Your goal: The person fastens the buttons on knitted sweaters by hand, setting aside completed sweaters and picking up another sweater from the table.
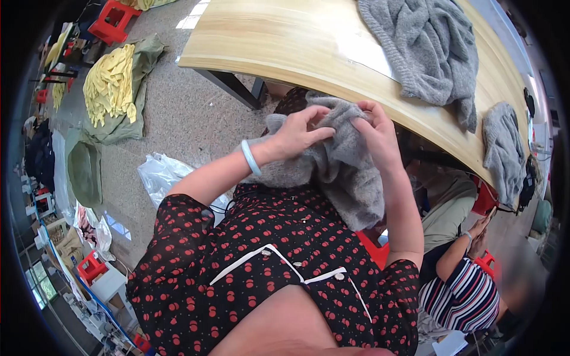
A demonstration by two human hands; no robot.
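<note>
A grey knit sweater [353, 172] lies bunched in my lap, just below the table's near edge. My left hand [295, 132], with a pale bangle on the wrist, pinches a fold near its upper part. A short way to the right, my right hand [378, 132] grips another part of the fabric between thumb and fingers. Between the two hands the knit is gathered and creased. The lower part drapes over my legs.
The wooden table [273, 41] bears one grey sweater [424, 50]; another grey knit piece [503, 151] hangs over its edge. Clear plastic [160, 178] and a yellow garment pile [111, 83] lie left, near a red stool [113, 22]. A person in a striped top [466, 293] sits right.
</note>
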